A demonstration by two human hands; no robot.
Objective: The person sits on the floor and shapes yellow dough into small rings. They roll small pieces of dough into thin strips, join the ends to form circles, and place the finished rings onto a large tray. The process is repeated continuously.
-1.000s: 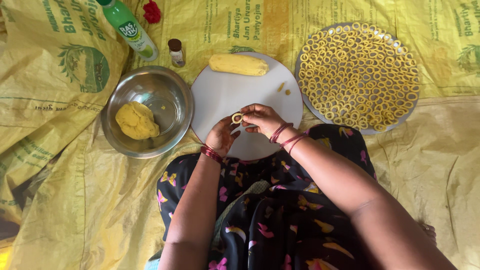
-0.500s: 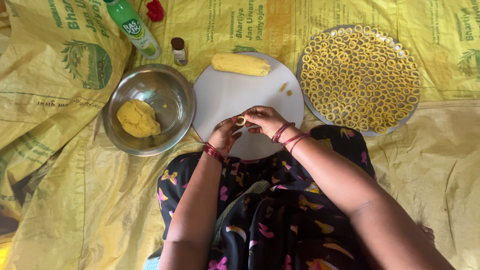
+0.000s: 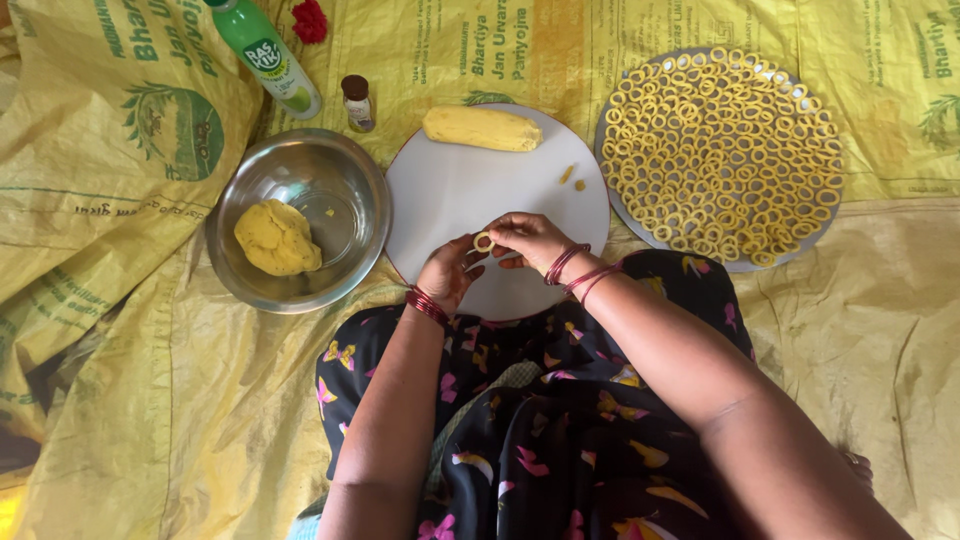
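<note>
My left hand [image 3: 447,272] and my right hand [image 3: 528,238] meet over the near part of a round white board [image 3: 470,185]. Between their fingertips they pinch a small yellow dough ring [image 3: 484,242]. A yellow log of dough [image 3: 482,128] lies at the board's far edge, with two small dough bits [image 3: 572,178] to its right. Red bangles circle both wrists.
A steel bowl [image 3: 345,170] with a yellow dough lump [image 3: 276,238] sits left of the board. A round tray [image 3: 822,215] covered with several dough rings lies to the right. A green bottle [image 3: 268,55] and a small brown-capped vial [image 3: 357,102] stand behind. Yellow printed sheeting covers the floor.
The hands stay over the board's near edge, working the dough ring with small finger movements. Nothing else has moved.
</note>
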